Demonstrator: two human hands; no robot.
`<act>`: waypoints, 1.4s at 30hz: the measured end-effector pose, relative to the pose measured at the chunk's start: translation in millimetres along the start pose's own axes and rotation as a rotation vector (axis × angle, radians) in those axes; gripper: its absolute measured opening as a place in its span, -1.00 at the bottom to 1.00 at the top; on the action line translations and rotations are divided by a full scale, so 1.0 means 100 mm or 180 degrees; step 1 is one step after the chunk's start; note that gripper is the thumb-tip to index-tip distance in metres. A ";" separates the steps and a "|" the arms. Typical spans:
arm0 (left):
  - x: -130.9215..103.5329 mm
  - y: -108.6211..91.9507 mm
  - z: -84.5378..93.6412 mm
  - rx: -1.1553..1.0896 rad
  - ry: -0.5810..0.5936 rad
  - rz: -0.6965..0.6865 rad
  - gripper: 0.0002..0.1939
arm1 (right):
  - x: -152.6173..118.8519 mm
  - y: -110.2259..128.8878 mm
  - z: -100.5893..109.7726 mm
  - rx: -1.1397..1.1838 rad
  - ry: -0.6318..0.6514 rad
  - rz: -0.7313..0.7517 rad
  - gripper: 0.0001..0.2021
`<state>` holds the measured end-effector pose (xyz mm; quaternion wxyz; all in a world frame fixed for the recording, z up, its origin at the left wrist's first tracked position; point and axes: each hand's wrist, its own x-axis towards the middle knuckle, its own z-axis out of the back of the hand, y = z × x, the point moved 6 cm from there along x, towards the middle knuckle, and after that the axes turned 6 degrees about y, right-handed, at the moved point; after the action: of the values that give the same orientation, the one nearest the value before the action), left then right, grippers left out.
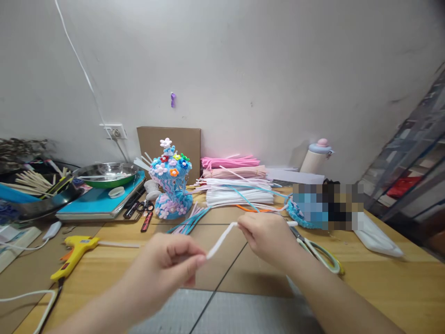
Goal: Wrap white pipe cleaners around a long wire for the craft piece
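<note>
Left hand (pixel 170 262) and right hand (pixel 266 234) pinch a bent white pipe cleaner (pixel 221 240) above the wooden bench (pixel 378 287), well forward of its back edge. Grey wall (pixel 243 69) rises behind; shelving (pixel 413 144) stands beyond the right edge.

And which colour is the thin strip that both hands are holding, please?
The strip is white; it shows best in the head view.

Over the counter (pixel 392 278), left hand (pixel 174 257) and right hand (pixel 266 234) both bare, forearms (pixel 332 283) bare too as far as visible, slim, tapering toward the hands, left one blurry.
</note>
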<state>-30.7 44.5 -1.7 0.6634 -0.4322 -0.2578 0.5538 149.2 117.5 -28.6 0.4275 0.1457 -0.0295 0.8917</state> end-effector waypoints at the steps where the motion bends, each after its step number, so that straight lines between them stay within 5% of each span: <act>1: -0.04 0.04 -0.09 -0.0097 0.0049 0.0058 -0.73 | 0.00 -0.02 0.02 0.0083 -0.0118 -0.0113 -0.79; 6: -0.18 0.44 -0.42 -0.0466 0.0206 0.0487 -0.68 | 0.01 -0.11 0.06 0.1379 -0.0383 -0.0343 -0.78; 11: -0.19 0.93 -0.62 -0.1049 0.0138 0.0753 -0.61 | 0.03 -0.12 -0.03 0.3492 0.0105 -0.0301 -0.74; 16: 0.10 1.19 -0.37 -0.0891 -0.0349 0.0396 -0.62 | -0.03 0.09 -0.24 0.5015 0.1207 -0.0191 -0.67; 23: 0.44 0.83 0.38 -0.0500 -0.0743 -0.0197 -0.74 | -0.14 0.41 -0.41 0.5155 0.2391 0.0433 -0.72; 26: 0.41 0.51 0.51 -0.0226 -0.0828 -0.0581 -0.79 | -0.19 0.44 -0.46 0.5207 0.2674 0.0468 -0.68; 31: 0.11 -0.16 0.52 0.0687 -0.0922 -0.2045 -0.96 | -0.21 0.42 -0.53 0.4683 0.2821 0.0473 -0.64; 34: 0.03 -0.27 0.48 0.0494 -0.0591 -0.2413 -0.89 | -0.17 0.36 -0.48 0.4335 0.2610 0.0484 -0.65; 36: 0.06 -0.11 0.60 -0.0146 -0.1058 -0.2235 -0.86 | -0.11 0.32 -0.37 0.4408 0.2212 0.0495 -0.68; 39: 0.15 0.54 0.75 -0.1223 -0.2575 -0.1101 -0.73 | 0.01 0.16 -0.19 0.4485 0.1064 0.0268 -0.70; 40: 0.18 0.79 0.69 -0.1454 -0.2862 -0.0537 -0.72 | 0.03 0.09 -0.14 0.4378 0.0595 0.0111 -0.71; 42: 0.22 1.05 0.46 -0.1491 -0.2869 -0.0167 -0.73 | 0.04 -0.02 -0.06 0.3922 -0.0210 -0.0160 -0.74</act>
<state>-116.6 80.2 -72.6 0.3852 -0.2808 -0.6464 0.5957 147.2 122.5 -33.8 0.2845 0.3940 0.4813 0.7295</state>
